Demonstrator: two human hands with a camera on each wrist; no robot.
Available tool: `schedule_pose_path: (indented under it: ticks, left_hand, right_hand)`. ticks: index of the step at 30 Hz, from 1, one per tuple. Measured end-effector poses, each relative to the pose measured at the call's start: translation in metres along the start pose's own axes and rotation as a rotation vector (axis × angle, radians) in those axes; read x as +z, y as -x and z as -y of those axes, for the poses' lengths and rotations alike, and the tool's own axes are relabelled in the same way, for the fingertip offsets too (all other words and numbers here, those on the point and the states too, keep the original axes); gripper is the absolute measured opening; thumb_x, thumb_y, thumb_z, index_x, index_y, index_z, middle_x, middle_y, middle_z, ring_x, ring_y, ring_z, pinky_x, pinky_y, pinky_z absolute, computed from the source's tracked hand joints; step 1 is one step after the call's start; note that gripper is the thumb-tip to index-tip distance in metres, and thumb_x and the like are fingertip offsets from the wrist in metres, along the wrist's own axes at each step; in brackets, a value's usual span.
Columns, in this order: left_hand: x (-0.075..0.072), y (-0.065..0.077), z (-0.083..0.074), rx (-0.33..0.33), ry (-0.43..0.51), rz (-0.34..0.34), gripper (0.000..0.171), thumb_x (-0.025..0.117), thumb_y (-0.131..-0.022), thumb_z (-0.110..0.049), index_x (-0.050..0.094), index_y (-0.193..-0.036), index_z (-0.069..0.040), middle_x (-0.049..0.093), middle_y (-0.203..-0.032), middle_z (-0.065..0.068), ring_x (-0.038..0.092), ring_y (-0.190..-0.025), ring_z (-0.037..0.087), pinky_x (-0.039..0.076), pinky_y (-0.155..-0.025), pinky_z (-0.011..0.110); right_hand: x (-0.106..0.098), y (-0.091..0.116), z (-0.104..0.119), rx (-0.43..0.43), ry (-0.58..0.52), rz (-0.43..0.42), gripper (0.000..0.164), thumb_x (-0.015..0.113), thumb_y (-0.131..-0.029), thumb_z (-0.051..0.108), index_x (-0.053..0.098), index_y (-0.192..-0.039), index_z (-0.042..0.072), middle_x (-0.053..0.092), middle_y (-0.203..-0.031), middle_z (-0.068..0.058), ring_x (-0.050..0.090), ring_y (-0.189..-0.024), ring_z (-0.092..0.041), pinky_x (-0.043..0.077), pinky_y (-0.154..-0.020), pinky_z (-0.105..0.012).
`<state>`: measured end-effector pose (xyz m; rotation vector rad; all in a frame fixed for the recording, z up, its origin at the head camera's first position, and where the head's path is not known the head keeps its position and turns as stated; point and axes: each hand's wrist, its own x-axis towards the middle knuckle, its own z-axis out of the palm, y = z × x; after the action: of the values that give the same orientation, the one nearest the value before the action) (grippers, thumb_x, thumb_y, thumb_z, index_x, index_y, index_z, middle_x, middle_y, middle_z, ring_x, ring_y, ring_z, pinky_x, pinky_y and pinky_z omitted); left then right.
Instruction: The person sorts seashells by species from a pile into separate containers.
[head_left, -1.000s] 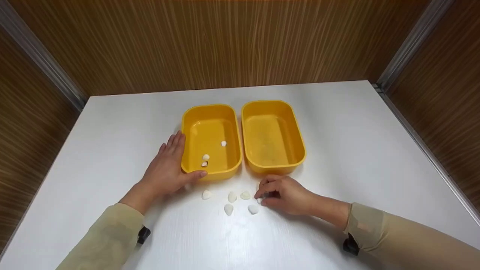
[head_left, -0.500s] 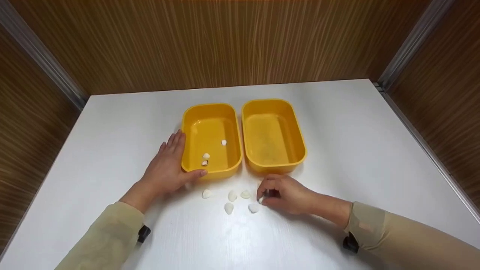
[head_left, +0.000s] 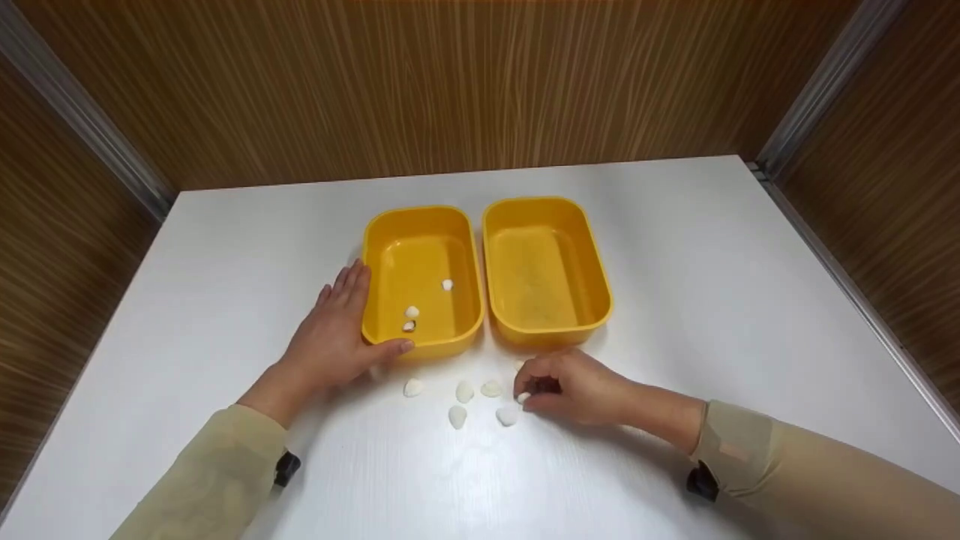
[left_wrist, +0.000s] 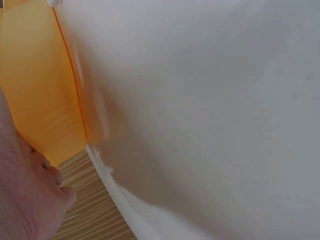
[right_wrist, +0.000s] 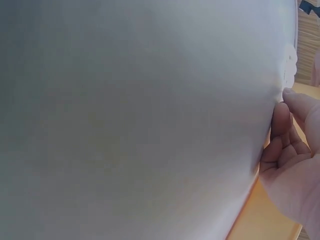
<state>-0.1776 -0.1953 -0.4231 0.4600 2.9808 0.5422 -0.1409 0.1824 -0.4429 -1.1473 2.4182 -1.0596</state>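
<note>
My left hand (head_left: 330, 334) rests against the left yellow tub (head_left: 424, 349), fingers straight along its left wall and thumb over the near rim. In the left wrist view the same hand (left_wrist: 30, 185) lies beside the tub wall. Between thumb and index finger, my right hand (head_left: 574, 386) pinches a small white shell (head_left: 523, 398) low over the table, in front of the right yellow tub (head_left: 551, 337). The right wrist view shows that hand (right_wrist: 295, 145) with its fingers curled; the shell there is mostly hidden. Several loose white shells lie left of it, among them one shell (head_left: 507, 415) closest by.
Three small pale shells, including one shell (head_left: 448, 285) near the right wall, lie inside the left tub. Both tubs stand side by side on a white table (head_left: 375, 480). Wood-grain panels (head_left: 465, 90) enclose the back and sides.
The right fingers have drawn slightly together on the shell, which shows more clearly at the fingertips. The left hand and both tubs stay where they were.
</note>
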Motion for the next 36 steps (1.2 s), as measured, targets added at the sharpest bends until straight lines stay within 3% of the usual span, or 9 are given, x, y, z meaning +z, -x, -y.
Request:
schedule_pose_path:
  ticks: [11,19,28,36]
  left_hand:
    - [0.0,0.001,0.0,0.001,0.004,-0.002,0.132,0.055,-0.087,-0.088,-0.001,-0.169,-0.001,0.002,-0.178,0.017,0.002,-0.164,0.034,0.004,-0.131,0.055]
    - [0.001,0.001,0.001,0.002,0.002,-0.005,0.131,0.055,-0.087,-0.088,-0.001,-0.169,-0.002,0.003,-0.178,0.016,0.002,-0.164,0.033,0.004,-0.131,0.054]
    - [0.001,0.0,0.001,0.009,0.001,-0.009,0.128,0.061,-0.089,-0.081,0.0,-0.169,-0.001,0.004,-0.177,0.017,0.003,-0.164,0.034,0.004,-0.131,0.056]
    - [0.002,0.0,0.001,-0.002,0.003,-0.007,0.127,0.06,-0.09,-0.081,-0.001,-0.17,-0.003,0.002,-0.178,0.015,0.002,-0.164,0.033,0.003,-0.131,0.054]
  right_hand:
    - [-0.006,0.001,0.001,-0.014,0.033,0.034,0.013,0.078,-0.095,0.001,0.081,-0.105,0.009,0.076,-0.094,-0.004,0.062,-0.083,-0.01,0.057,-0.078,-0.028]
    - [-0.007,0.001,0.002,-0.051,0.145,0.04,0.014,0.079,-0.093,0.002,0.082,-0.104,0.011,0.075,-0.091,0.002,0.062,-0.081,-0.011,0.057,-0.077,-0.028]
    - [-0.014,-0.002,0.01,-0.151,0.087,-0.033,0.011,0.084,-0.09,0.004,0.08,-0.099,0.01,0.073,-0.088,0.002,0.065,-0.078,-0.01,0.06,-0.07,-0.029]
    - [-0.035,-0.022,0.041,-0.285,0.051,-0.141,0.014,0.088,-0.089,0.009,0.081,-0.101,0.01,0.076,-0.094,0.001,0.069,-0.079,-0.011,0.063,-0.066,-0.033]
